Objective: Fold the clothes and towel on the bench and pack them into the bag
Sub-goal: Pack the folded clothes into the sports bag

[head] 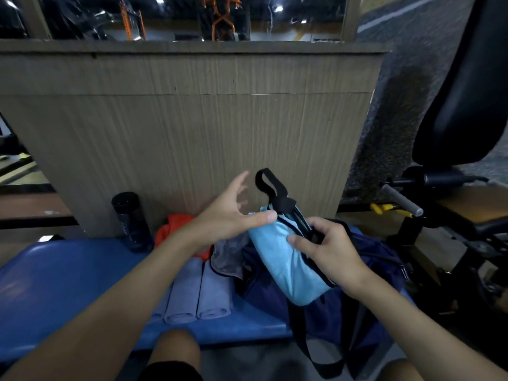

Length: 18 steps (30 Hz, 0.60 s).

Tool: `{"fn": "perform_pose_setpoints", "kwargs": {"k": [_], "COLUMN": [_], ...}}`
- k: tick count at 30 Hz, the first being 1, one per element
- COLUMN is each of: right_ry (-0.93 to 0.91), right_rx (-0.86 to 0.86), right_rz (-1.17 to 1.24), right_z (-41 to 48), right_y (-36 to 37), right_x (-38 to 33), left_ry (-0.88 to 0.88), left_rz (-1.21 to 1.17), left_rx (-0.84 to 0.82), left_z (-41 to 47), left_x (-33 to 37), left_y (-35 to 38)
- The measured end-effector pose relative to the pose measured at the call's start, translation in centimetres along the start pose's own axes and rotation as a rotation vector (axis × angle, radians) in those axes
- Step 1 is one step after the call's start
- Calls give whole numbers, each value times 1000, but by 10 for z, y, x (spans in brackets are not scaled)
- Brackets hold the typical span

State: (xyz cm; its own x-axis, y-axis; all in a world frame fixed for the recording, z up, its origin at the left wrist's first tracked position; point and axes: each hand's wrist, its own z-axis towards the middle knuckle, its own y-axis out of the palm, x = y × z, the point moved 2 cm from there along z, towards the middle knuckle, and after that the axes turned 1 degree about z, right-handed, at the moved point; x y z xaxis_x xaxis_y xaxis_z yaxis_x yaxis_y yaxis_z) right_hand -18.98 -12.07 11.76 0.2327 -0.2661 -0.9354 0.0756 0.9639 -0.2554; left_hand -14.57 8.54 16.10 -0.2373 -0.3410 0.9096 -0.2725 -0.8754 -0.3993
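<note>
Blue padded vinyl covers the bench (68, 284), which runs across the lower part of the view and carries everything else. On its right end slumps the navy bag (379, 259), soft-sided and collapsed, its mouth gaping toward the clothes. I judge it needs one hand to hold the opening wide while the other loads.

Held above the bag is a pale blue pouch (286, 259) with black trim and a black strap loop (269, 185) standing up from its top. It looks light and limp. Whether it is a small sack or a bottle sleeve is hard to tell through the blur.

Left of the bag lie the rolled towels (198, 292), lilac-grey, side by side and already neat. They should lift easily from underneath with a flat palm so the rolls do not spring apart. Behind them a grey cloth (228, 254) lies crumpled against the bag, and an orange garment (176, 224) is heaped by the wooden panel. Both are floppy and unfolded, best taken by two corners or the shoulders. A dark bottle (132, 221) stands just beside the orange heap.

The right hand (330, 251) grips the pouch, fingers curled over its black-trimmed edge and thumb pressed on the blue fabric. The left hand (222, 218) is spread wide, only its thumb tip touching the pouch's upper end
</note>
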Motion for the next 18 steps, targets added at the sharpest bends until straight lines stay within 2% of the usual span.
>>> {"fn": "perform_pose_setpoints", "kwargs": {"k": [3,5,10,18], "right_ry": [28,30,-82,-153], "right_rx": [17,18,88,67], "right_rz": [91,105,33,-11], "right_z": [-1,-2,-3,3], "right_y": [4,5,-1,-4], "right_x": [-4,-4,9,49], "left_ry": [-134,-117,-75,-161], "left_rz": [-316,-380,-346,-211], "left_rx": [84,86,60,-68], "left_z": [3,6,20,54], "left_x": [-13,-13,-13,-33], "left_y": [23,35,49,75]}}
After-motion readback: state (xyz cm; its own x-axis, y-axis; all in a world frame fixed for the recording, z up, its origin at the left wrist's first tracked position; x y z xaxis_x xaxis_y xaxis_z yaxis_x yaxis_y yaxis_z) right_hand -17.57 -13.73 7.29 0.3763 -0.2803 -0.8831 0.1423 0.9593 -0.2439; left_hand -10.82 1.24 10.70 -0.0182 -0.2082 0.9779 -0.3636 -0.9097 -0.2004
